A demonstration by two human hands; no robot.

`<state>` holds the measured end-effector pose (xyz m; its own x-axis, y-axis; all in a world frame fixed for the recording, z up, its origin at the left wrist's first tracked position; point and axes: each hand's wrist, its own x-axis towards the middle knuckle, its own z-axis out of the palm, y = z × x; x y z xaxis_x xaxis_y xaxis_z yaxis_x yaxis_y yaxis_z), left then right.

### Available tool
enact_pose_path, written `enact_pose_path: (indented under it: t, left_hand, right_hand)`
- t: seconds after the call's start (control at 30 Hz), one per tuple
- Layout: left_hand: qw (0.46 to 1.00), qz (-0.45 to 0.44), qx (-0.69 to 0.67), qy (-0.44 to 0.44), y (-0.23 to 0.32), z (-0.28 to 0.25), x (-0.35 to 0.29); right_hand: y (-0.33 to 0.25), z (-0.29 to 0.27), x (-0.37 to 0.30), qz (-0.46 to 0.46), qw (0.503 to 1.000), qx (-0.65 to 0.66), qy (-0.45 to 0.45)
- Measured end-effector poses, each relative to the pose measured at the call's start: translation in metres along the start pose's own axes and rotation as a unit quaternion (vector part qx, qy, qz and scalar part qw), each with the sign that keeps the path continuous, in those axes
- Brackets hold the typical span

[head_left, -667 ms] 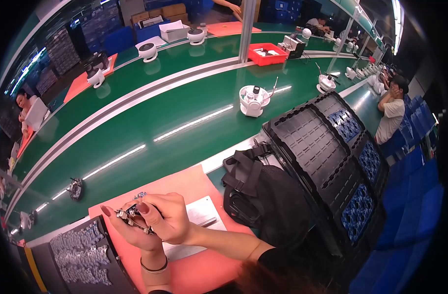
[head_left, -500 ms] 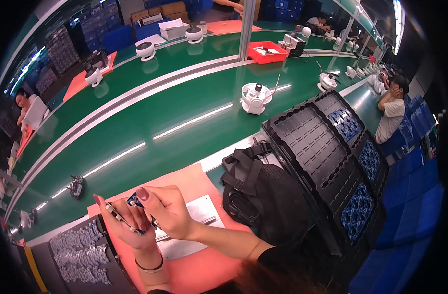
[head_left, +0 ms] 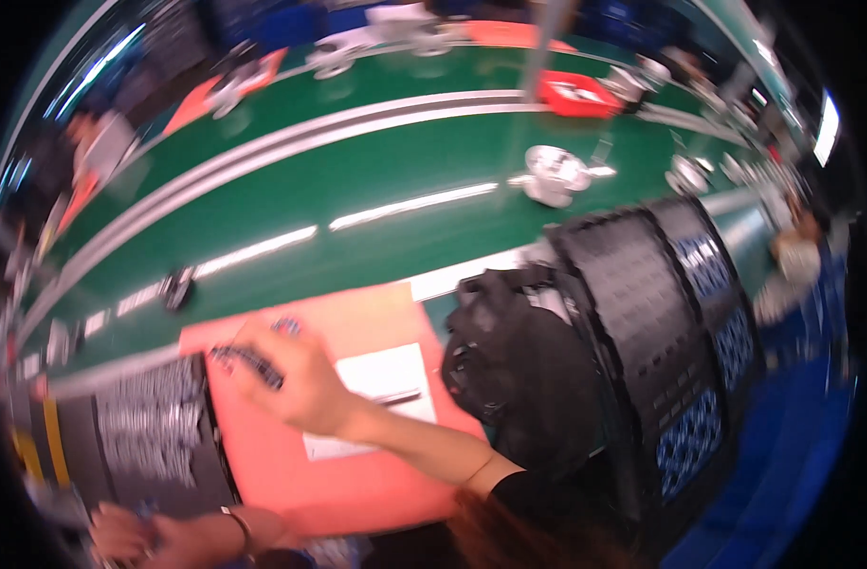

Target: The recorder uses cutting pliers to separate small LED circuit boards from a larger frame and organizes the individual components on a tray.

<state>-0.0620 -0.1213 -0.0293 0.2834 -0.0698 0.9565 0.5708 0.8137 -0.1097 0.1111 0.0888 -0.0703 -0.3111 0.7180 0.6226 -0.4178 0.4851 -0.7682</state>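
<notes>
My right hand (head_left: 301,379) is closed around a dark, narrow circuit board (head_left: 253,365) above the salmon-coloured mat (head_left: 338,493). A small bluish bit (head_left: 285,326) shows by its fingertips. My left hand (head_left: 154,539) is low at the left, by the near end of a dark tray (head_left: 220,446). Motion smears its fingers, and I cannot make out whether anything is in them. Rows of small silvery-blue parts (head_left: 154,417) lie in that tray. On the mat, partly behind my right forearm, rests a white plate (head_left: 381,370) with a dark bar across it.
A black bag (head_left: 528,370) lies right of the mat, beside tilted black trays (head_left: 623,313) with blue circuit boards (head_left: 689,446). Across the green bench stand a white device (head_left: 555,175), a dark part (head_left: 177,289) and a red bin (head_left: 575,95). A person (head_left: 798,256) sits far right.
My hands have parted: the left has dropped down to the dark tray, while the right stays over the mat holding the circuit board the left held before. The whole view has shifted and blurred.
</notes>
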Motion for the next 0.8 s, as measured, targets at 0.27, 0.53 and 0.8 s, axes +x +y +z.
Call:
enact_pose_path:
  t: [0.27,0.53,0.8]
  left_hand:
    - [0.822,-0.485,-0.234,-0.186,-0.046,-0.024,-0.015]
    - [0.779,-0.345,-0.113,-0.511,-0.078,-0.032,-0.099]
    - [0.772,-0.213,-0.077,-0.594,-0.087,-0.011,-0.136]
  right_hand:
    - [-0.003,0.033,0.006,0.075,0.984,-0.078,-0.144]
    - [-0.018,0.065,-0.007,0.09,0.957,-0.118,-0.248]
    - [-0.024,0.088,-0.023,0.078,0.932,-0.161,-0.314]
